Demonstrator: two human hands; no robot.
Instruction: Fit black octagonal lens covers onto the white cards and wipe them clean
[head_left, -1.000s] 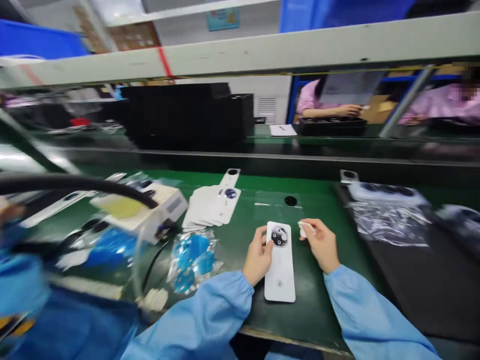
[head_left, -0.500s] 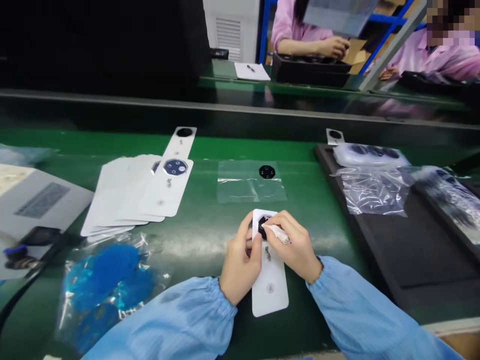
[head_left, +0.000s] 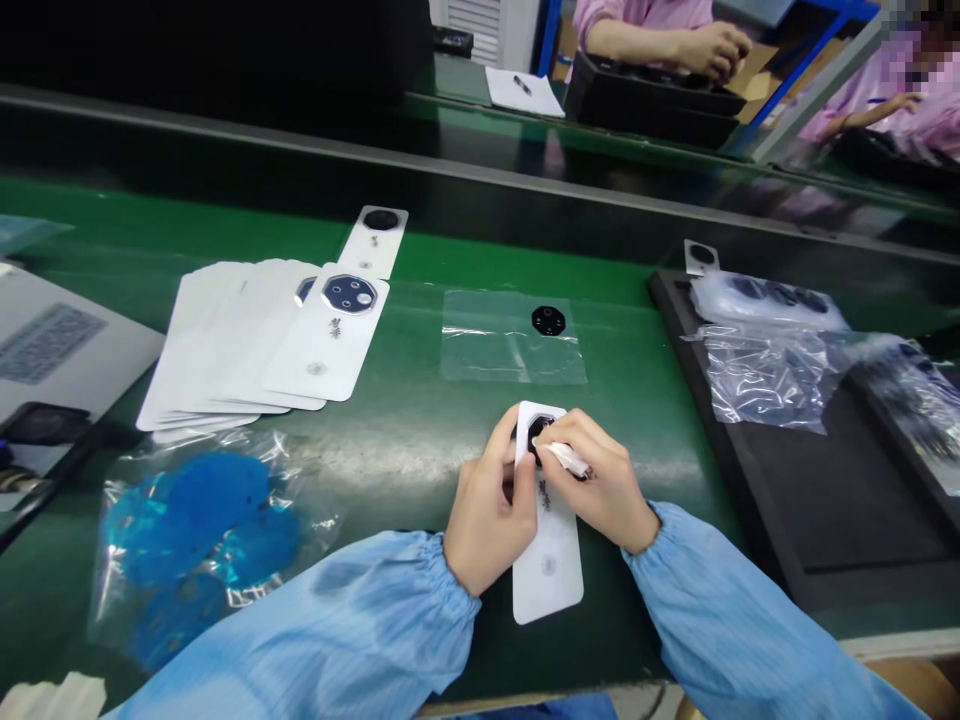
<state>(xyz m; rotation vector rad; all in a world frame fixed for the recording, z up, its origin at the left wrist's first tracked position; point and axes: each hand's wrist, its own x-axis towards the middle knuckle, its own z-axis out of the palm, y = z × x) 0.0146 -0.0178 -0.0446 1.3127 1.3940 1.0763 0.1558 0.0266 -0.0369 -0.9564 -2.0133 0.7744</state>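
A white phone back cover [head_left: 551, 560] lies lengthwise on the green bench in front of me, its black camera ring at the far end. My left hand [head_left: 484, 510] grips the cover's left edge beside the ring, fingers curled. My right hand [head_left: 596, 485] is closed on a small white wiping stick [head_left: 566, 458], whose tip touches the camera ring. Both arms wear light blue sleeves.
A fanned stack of white covers [head_left: 247, 345] lies at the left, and a bag of blue discs [head_left: 195, 530] sits nearer me. A clear film with a black ring [head_left: 548, 320] lies ahead. A black tray [head_left: 825, 500] with plastic bags sits right. Other people's hands work beyond the belt.
A second ago my right hand was beside the cover holding the stick; it moved onto the camera ring and stays there. The view tilted down toward the bench.
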